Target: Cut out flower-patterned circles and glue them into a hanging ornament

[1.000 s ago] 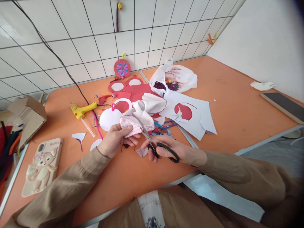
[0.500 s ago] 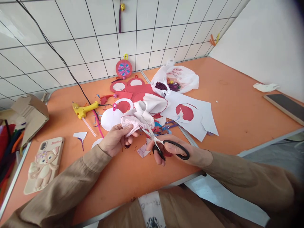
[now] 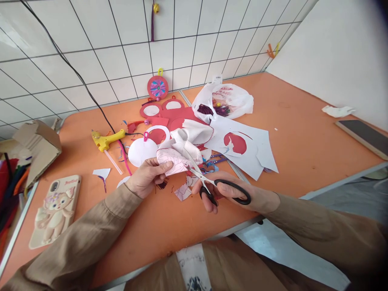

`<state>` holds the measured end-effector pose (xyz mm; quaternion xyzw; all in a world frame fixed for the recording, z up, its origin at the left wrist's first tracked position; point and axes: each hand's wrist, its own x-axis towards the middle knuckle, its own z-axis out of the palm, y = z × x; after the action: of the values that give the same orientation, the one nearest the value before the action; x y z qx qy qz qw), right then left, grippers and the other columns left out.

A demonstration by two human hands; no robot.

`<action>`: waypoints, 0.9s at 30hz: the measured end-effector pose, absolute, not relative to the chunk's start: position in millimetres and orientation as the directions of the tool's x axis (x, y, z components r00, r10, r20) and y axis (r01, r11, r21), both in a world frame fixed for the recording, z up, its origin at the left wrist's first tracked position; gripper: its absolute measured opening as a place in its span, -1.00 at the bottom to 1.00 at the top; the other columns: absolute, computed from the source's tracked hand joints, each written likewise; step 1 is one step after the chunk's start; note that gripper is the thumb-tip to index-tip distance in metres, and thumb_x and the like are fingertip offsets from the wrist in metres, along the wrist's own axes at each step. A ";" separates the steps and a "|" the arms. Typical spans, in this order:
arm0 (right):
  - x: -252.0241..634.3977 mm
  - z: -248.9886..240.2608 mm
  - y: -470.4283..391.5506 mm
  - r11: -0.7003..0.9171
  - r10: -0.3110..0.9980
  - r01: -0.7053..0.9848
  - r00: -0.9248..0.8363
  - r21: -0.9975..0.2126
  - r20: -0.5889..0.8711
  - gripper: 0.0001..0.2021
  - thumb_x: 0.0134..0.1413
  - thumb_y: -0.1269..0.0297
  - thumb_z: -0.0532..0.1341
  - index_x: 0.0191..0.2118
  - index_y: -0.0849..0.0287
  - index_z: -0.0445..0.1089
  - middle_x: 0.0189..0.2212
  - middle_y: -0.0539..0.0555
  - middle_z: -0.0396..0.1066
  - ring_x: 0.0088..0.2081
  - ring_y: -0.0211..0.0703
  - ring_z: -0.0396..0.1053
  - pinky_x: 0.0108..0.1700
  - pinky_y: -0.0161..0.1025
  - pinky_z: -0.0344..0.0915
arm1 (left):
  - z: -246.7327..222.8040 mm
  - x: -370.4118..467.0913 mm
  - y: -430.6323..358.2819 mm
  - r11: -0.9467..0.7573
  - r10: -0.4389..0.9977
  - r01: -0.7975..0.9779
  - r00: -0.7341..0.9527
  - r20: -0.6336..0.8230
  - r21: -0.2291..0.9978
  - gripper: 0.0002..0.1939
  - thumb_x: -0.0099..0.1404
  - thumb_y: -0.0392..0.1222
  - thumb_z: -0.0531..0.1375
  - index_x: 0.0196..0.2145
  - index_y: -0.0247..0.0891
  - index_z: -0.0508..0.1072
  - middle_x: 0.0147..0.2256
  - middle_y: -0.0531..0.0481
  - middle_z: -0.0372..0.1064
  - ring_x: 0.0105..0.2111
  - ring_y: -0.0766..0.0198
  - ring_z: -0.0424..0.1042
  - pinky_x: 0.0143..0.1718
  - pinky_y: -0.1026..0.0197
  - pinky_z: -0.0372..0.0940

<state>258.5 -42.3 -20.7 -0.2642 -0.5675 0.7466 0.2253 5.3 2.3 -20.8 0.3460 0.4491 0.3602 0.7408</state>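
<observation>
Between thumb and fingers, my left hand (image 3: 151, 176) pinches the near edge of a pale pink-and-white cloth (image 3: 172, 159) with thin lines on it. The cloth bunches up away from me over white and red pieces. My right hand (image 3: 233, 190) has its fingers through the black handles of a pair of scissors (image 3: 201, 176). The blades are parted and their tips are at the cloth's right edge, close to my left fingers. Below the scissors lie small patterned scraps (image 3: 183, 192) on the table.
A yellow glue gun (image 3: 107, 139) and a phone in a bear case (image 3: 57, 210) lie at left. Beyond the cloth are a white disc (image 3: 142, 152), red card pieces (image 3: 189, 114), cut white paper (image 3: 260, 147) and a plastic bag (image 3: 242, 101). A dark tablet-like object (image 3: 366, 135) lies far right.
My right hand and the scissors have shifted right and slightly down, with the blades spread wider. The cloth's near part now lies flatter and more spread out in my left hand.
</observation>
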 end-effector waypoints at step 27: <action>249.8 -6.4 -36.1 -0.087 0.648 0.240 -0.723 -0.967 -0.237 -0.46 0.15 -0.24 0.23 -0.15 0.24 0.40 -0.42 0.02 0.32 -0.38 -0.25 0.29 -0.35 -0.28 0.26 | -12.2 24.4 -12.1 0.547 0.820 -0.183 0.313 -0.479 0.817 -0.66 -0.18 -0.17 0.55 -0.60 -0.34 0.48 -0.72 0.05 0.35 -0.71 0.45 0.26 -0.65 0.38 0.11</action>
<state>249.8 -36.1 -6.4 -0.3376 -0.6576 0.6552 0.1558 24.4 -12.1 -12.2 0.3336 0.4776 0.3396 0.7385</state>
